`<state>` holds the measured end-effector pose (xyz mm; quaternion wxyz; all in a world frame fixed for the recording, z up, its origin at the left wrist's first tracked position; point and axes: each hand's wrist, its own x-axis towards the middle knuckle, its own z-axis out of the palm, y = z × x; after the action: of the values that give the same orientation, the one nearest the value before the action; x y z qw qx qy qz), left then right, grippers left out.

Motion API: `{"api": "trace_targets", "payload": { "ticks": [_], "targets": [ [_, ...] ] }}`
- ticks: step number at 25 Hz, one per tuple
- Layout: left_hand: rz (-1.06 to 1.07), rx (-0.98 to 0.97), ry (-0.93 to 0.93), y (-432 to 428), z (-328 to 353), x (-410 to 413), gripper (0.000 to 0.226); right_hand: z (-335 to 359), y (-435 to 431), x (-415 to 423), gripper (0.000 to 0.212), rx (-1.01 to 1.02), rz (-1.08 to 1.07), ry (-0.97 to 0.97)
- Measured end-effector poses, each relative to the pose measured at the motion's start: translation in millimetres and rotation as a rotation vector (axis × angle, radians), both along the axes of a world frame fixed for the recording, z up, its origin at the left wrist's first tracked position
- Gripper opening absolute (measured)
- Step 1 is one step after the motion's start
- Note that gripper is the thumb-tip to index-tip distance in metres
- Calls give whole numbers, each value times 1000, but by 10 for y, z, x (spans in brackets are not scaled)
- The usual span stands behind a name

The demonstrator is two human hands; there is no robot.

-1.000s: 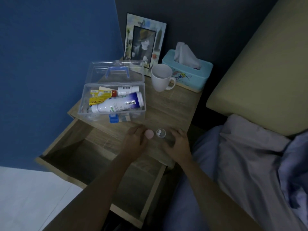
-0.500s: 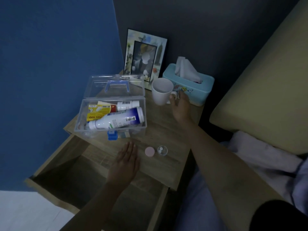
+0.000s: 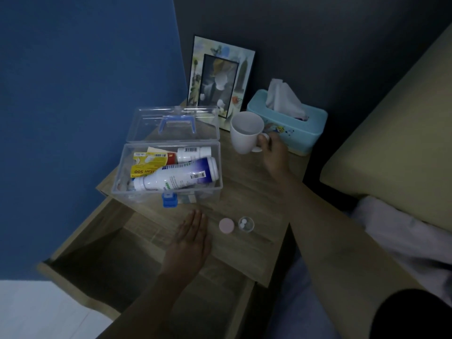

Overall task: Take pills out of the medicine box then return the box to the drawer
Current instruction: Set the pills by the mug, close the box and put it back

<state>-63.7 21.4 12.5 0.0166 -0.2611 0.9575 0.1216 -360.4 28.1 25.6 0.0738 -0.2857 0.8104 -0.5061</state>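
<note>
Fingers, right hand [image 3: 272, 157]: wrapped on the handle of the white mug [image 3: 245, 135], thumb on top; the mug stands on the nightstand [image 3: 256, 187], just beside the tissue box [image 3: 293, 126].
Fingers, left hand [image 3: 192, 237]: released, flat, palm down on the front edge of the nightstand, holding nothing.
Step in hand: judged to be lifting the mug to take the pills; keep it level, liquid inside cannot be confirmed, and lift clear of the tissue box.
Pills: two white tablets in a small clear cup [image 3: 246, 224], beside a pink cap [image 3: 226, 226], near the front edge, apart from both hands.
Medicine box [image 3: 168, 172]: clear plastic, on the nightstand's left side, lid hinged back and upright, blue handle on the lid, blue latch at the front.
Contents: a large white bottle lying on its side, a smaller white bottle, yellow packets.
Drawer [image 3: 102, 253]: pulled open below the box, interior dim.
Remaining: box still to be shut, latched and returned to the drawer.
Risk: the bottle sits high; the lid may not seat until it is pressed down.
</note>
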Motion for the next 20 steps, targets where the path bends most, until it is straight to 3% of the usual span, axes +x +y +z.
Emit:
{"api": "trace_targets", "payload": {
  "ticks": [3, 8, 14, 20],
  "targets": [
    [3, -3, -1, 4, 18, 1, 71, 16, -35, -45, 17, 19, 62, -127],
    [28, 17, 18, 14, 28, -1, 71, 40, 86, 121, 16, -150, 13, -312],
    [42, 47, -18, 21, 38, 0, 69, 75, 652, 584, 27, -139, 55, -279],
    [50, 35, 11, 39, 58, -1, 72, 27, 1016, 895, 20, -99, 84, -314]
  ]
}}
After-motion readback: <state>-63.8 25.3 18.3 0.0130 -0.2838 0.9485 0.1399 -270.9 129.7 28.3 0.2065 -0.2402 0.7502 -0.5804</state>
